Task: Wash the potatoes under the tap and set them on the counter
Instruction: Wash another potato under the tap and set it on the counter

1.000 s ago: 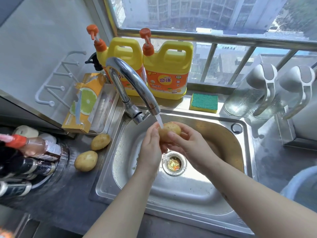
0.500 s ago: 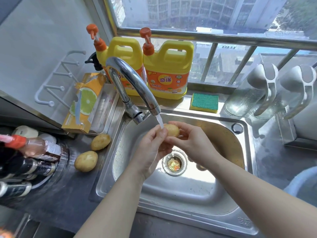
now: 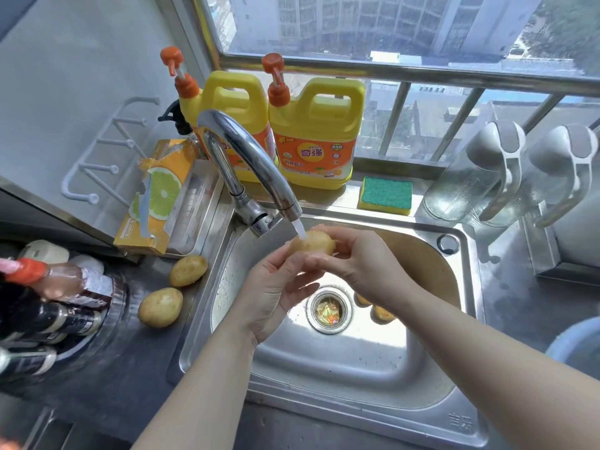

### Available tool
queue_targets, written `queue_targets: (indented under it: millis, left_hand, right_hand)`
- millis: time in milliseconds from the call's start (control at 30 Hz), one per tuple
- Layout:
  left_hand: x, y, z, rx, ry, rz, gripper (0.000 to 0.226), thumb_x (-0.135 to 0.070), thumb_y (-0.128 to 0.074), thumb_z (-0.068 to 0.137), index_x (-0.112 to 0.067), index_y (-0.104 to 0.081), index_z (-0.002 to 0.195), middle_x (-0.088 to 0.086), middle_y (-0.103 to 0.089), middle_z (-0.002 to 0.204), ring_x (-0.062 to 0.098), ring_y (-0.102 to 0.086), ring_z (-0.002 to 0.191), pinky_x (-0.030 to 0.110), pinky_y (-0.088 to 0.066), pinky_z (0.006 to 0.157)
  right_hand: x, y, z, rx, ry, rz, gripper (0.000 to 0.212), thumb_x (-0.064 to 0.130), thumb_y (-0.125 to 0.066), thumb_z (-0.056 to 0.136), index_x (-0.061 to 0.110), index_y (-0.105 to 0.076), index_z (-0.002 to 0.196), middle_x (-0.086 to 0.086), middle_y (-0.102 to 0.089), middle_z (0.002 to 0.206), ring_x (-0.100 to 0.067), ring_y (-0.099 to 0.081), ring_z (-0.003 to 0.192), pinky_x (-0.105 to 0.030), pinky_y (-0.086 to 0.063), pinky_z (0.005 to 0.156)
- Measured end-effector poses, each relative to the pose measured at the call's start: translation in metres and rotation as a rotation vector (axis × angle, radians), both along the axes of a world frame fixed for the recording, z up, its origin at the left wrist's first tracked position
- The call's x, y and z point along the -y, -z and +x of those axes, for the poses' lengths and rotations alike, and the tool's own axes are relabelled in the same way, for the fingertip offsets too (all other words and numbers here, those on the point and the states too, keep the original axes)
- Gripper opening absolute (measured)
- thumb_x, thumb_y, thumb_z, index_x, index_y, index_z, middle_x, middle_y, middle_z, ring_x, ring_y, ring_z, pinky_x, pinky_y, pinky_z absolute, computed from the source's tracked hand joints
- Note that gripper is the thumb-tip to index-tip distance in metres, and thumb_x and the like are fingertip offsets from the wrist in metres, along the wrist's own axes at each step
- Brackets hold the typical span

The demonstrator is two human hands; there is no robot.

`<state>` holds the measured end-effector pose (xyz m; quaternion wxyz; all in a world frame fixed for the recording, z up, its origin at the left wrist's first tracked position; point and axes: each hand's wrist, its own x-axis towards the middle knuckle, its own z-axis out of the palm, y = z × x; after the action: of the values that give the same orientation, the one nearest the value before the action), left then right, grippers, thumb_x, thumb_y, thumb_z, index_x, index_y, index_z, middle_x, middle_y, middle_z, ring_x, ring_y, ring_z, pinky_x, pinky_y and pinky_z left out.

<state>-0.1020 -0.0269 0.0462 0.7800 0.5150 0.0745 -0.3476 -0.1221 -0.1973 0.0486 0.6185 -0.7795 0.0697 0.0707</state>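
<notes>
Potato (image 3: 313,243) sits in the tap (image 3: 246,157) stream, long axis left-right. Right hand (image 3: 363,264) pinches its right end; left hand (image 3: 272,297) rests straightish fingers (image 3: 292,259) on the other. Steel sink (image 3: 357,368) below, washed spuds (image 3: 160,307) on the dark counter (image 3: 130,368) further left.

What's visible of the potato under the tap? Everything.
The potato is an oval with pale tan-yellow skin, unpeeled and wet-looking. It lies roughly level above the sink basin, just below the tap spout; the stream lands on its upper left. The right hand grips its right end, fingers curled over it. The left hand touches its lower left with its fingertips. Its underside is hidden.
</notes>
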Motion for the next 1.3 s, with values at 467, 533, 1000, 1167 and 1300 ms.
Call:
queue_targets:
  millis: [467,533,1000,1167,1300]
  left_hand:
    - [0.023,-0.004,0.001,-0.103,-0.227,0.012,0.032,-0.038,-0.063,0.089,-0.014,-0.068,0.11,0.011,-0.069,0.097,0.025,-0.066,0.089,0.035,-0.059,0.073]
    - [0.026,-0.002,0.0,-0.142,-0.239,0.047,0.039,-0.044,-0.059,0.093,-0.015,-0.066,0.117,0.014,-0.067,0.107,0.026,-0.065,0.093,0.039,-0.059,0.08]
    - [0.013,-0.001,0.0,-0.287,-0.473,0.036,0.045,-0.038,-0.037,0.107,-0.005,-0.064,0.125,0.017,-0.068,0.12,0.024,-0.067,0.102,0.034,-0.061,0.066]
    - [0.026,-0.009,0.0,-0.211,-0.383,-0.007,0.04,-0.03,-0.04,0.107,0.0,-0.064,0.12,0.023,-0.067,0.123,0.034,-0.065,0.116,0.049,-0.05,0.104]
    - [0.025,-0.009,-0.008,-0.104,-0.216,0.028,0.029,-0.018,-0.052,0.101,-0.003,-0.067,0.123,0.011,-0.072,0.112,0.019,-0.066,0.108,0.04,-0.055,0.097]
  right_hand:
    - [-0.005,0.0,-0.011,0.301,-0.089,-0.368,0.058,0.024,-0.089,0.073,0.027,-0.068,0.127,0.012,-0.074,0.111,-0.005,-0.068,0.099,-0.024,-0.053,0.09]
    - [-0.005,0.004,-0.013,0.239,-0.028,-0.3,0.074,0.017,-0.09,0.072,0.03,-0.058,0.138,0.014,-0.07,0.122,-0.003,-0.066,0.108,-0.022,-0.052,0.096]
    - [-0.032,-0.005,0.002,0.172,-0.021,-0.296,0.052,0.027,-0.086,0.074,0.029,-0.065,0.121,0.009,-0.068,0.109,-0.005,-0.059,0.094,-0.027,-0.05,0.087]
    - [-0.023,-0.003,-0.002,-0.063,0.144,-0.084,0.031,0.047,-0.075,0.085,0.033,-0.072,0.113,0.005,-0.075,0.096,-0.005,-0.068,0.079,-0.025,-0.053,0.07]
    - [-0.011,-0.002,-0.008,-0.146,0.18,-0.03,0.03,0.049,-0.06,0.096,0.028,-0.078,0.108,0.006,-0.076,0.086,0.007,-0.06,0.057,-0.008,-0.037,0.043]
